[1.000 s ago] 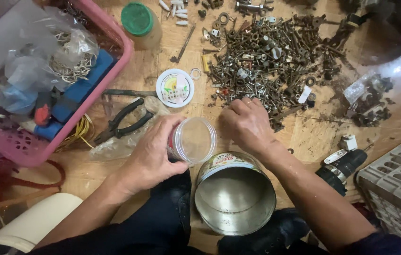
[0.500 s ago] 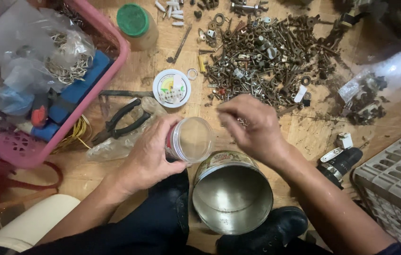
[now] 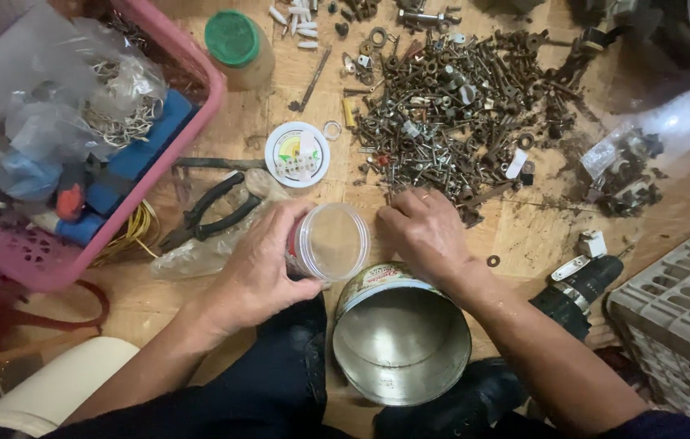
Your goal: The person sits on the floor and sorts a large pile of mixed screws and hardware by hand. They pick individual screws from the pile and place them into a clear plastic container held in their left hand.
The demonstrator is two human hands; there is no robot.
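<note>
Plastic jar (image 3: 330, 242), small and clear, lay on its side in the left hand (image 3: 260, 272), its open mouth turned toward the camera and toward the right hand (image 3: 426, 232) just beside it. The left hand's fingers were curled around the jar's body, gripping it firmly above the person's dark-trousered lap. The right hand rested palm down on the wooden floor (image 3: 540, 232), fingers bent and drawn together at the near edge of a pile of rusty screws, bolts and washers (image 3: 459, 106); whether it pinched anything I could not tell. Directly below both hands stood an open metal tin (image 3: 400, 345), round and empty-looking, touching the person's legs. Just beyond the jar lay a round white lid (image 3: 297, 154), and left of that black-handled pliers (image 3: 211, 213) on a crumpled clear bag (image 3: 190, 256). A pink basket (image 3: 182, 175) of bagged hardware sat further left, a green-capped jar (image 3: 235, 45) at the top. To the right lay a black cordless drill (image 3: 581, 289) and a grey crate (image 3: 682, 317).
</note>
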